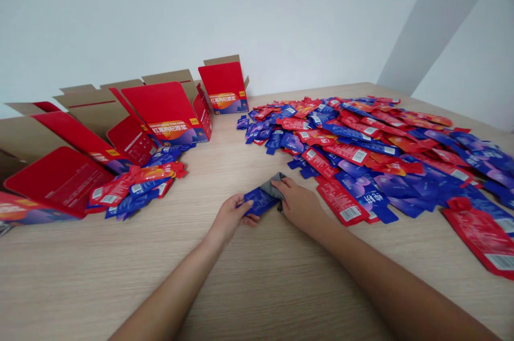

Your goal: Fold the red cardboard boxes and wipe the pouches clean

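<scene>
- One wooden desk (249, 287) carried everything and ran out from under both hands to a pale wall beyond them.
- One wide spread of red and blue sachets (381, 143) lay beyond and outward of the right hand (299, 204), too many and too overlapped to count; its nearest packets sat just beside that hand.
- Open red cartons (168, 111) stood beyond and outward of the left hand (228, 218); about five showed, though the overlapping flaps kept the count uncertain.
- One smaller heap of sachets (136, 186) lay outward of the left hand, against the foot of the cartons, well apart from the fingers.
- Two bare hands met near the middle of the desk, close together.
- One blue sachet (260, 201) lay flat between the two hands; the left hand, partly closed, pinched its near end with thumb and fingers.
- One grey cloth (273, 187) lay over the sachet's far end; the right hand was curled loosely on top of it, pressing it down, fingers bent rather than fully closed.
</scene>
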The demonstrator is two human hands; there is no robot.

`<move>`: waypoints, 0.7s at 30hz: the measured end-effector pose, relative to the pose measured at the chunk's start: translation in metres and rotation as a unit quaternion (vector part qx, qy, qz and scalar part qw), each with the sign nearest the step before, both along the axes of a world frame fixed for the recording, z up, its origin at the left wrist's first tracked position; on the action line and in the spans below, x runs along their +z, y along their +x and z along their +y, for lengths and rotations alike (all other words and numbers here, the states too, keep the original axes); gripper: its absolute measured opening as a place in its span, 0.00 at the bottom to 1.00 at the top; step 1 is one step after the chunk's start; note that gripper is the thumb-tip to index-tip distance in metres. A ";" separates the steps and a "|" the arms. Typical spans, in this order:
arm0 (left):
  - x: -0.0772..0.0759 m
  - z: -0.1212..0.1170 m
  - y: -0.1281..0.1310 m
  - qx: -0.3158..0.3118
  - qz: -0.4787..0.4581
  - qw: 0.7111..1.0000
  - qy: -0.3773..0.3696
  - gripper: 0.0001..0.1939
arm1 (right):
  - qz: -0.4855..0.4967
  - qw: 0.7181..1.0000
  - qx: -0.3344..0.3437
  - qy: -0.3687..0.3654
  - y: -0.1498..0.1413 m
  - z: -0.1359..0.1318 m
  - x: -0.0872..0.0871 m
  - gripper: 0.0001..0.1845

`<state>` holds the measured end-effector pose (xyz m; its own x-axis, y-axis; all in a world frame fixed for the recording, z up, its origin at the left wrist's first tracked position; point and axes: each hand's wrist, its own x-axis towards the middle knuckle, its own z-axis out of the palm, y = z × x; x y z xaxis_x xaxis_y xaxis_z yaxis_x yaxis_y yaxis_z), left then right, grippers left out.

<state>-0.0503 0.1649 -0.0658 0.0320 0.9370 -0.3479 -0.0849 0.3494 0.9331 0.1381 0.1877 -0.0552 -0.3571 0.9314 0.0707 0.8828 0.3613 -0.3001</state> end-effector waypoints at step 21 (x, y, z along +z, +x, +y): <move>0.003 -0.009 -0.012 -0.023 -0.043 0.999 -0.009 0.10 | -0.039 0.999 -0.025 0.000 0.009 0.012 -0.006 0.27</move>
<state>-0.0621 0.1564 -0.0624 0.1049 0.9276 -0.3585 -0.1473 0.3710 0.9169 0.1468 0.1993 -0.0611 -0.3152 0.9480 0.0446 0.9202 0.3168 -0.2301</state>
